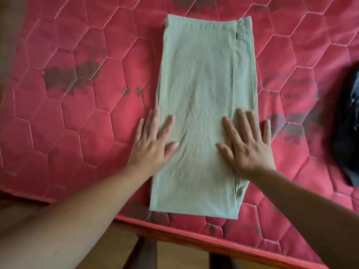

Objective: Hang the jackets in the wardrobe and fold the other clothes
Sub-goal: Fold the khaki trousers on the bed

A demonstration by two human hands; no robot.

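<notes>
Both flat-fingered hands, left hand (pixel 153 144) and right hand (pixel 248 144), press the green garment (pixel 202 78), folded into a long strip on the red mattress (pixel 87 113), awaiting, I'd say, crosswise folds, while dark clothing (pixel 347 121) waits.

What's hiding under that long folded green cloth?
Under the pale green folded cloth only the red quilted mattress shows, around its edges. Anything tucked beneath or inside its folds is covered.

a dark garment (pixel 347 121) is cut off by the right edge, unidentifiable.
</notes>
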